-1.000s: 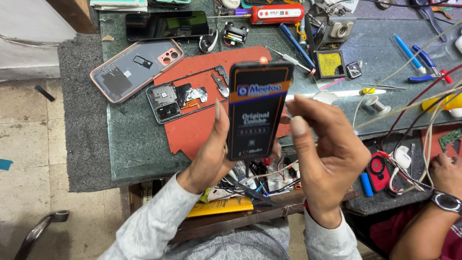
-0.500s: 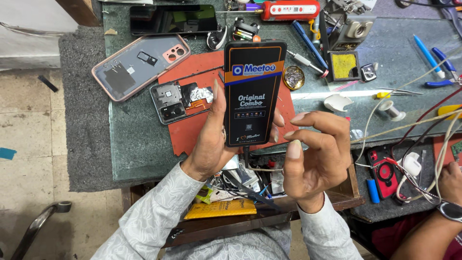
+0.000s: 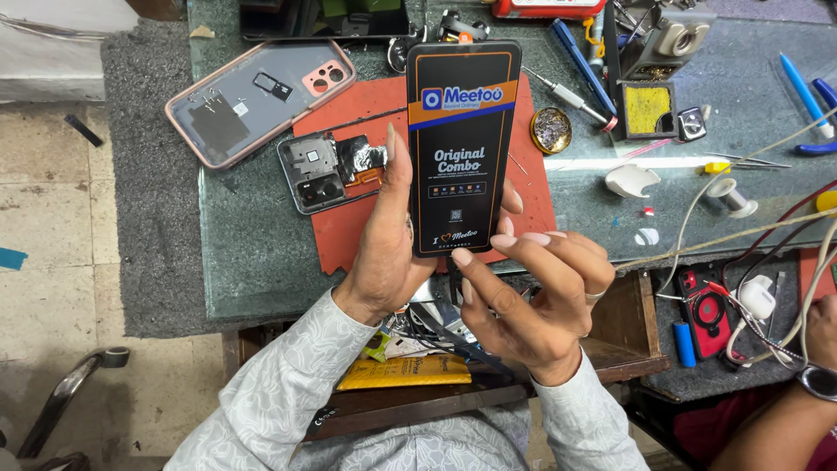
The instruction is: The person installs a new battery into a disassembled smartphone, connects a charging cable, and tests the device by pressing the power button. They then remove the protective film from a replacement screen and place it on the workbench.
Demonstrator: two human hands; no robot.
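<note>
My left hand [image 3: 388, 249] holds a black phone screen panel [image 3: 462, 144] upright by its left edge; the panel has an orange border and a printed protective film. My right hand [image 3: 532, 296] is curled at the panel's bottom right corner, with fingertips touching its lower edge. Under the panel lies a red work mat [image 3: 349, 222] with a small opened phone frame [image 3: 327, 170] on it. A pink phone back cover [image 3: 253, 100] lies to the left on the green tabletop [image 3: 253, 262].
Screwdrivers, a brass-wool tip cleaner [image 3: 551, 129], a yellow sponge holder [image 3: 647, 109], a solder spool [image 3: 731, 196] and cables crowd the right side. An open drawer [image 3: 628, 314] below holds parts and a yellow packet [image 3: 405, 371]. Another person's arm with a watch [image 3: 815, 379] is at right.
The panel has come closer to the camera and stands more upright. My right hand has dropped from the panel's right side to its bottom corner.
</note>
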